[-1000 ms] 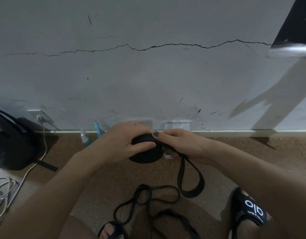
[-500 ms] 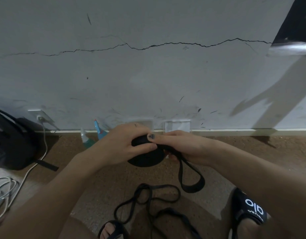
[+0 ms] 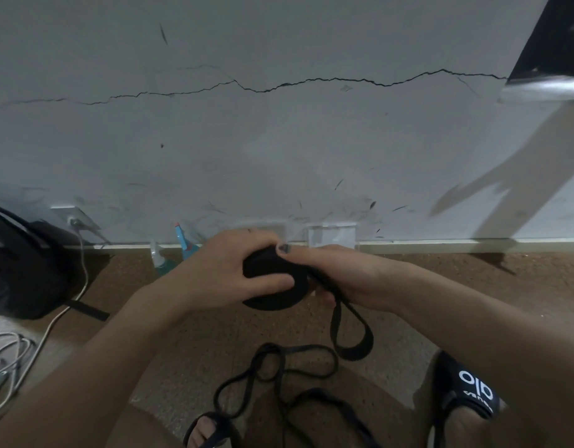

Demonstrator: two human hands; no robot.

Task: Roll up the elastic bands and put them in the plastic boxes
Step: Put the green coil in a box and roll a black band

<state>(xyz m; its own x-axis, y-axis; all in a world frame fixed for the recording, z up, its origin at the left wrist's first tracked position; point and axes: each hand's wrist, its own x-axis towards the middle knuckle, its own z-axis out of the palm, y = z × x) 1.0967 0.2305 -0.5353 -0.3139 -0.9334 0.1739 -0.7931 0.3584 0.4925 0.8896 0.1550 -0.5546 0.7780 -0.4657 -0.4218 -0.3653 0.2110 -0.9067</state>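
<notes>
A black elastic band, mostly wound into a thick roll [image 3: 272, 299], sits between both hands at the frame's centre. My left hand [image 3: 234, 273] wraps the roll from the left, thumb across its front. My right hand [image 3: 344, 276] presses the roll's top with the thumb and pinches the band where it leaves the roll. The loose end hangs below as a short loop [image 3: 353, 344]. A thinner black band [image 3: 279, 373] lies tangled on the brown floor below. Two clear plastic boxes [image 3: 332, 236] stand at the wall's foot behind my hands; the left box is mostly hidden.
A black bag [image 3: 20, 270] leans against the wall at left, with a wall socket and white cables [image 3: 7, 357] near it. Two small spray bottles [image 3: 158, 257] stand by the skirting. My feet in black sandals [image 3: 466, 392] rest on the floor at the bottom.
The hanging loop has become slightly shorter as more band went onto the roll. My right thumb has shifted left over the roll's top.
</notes>
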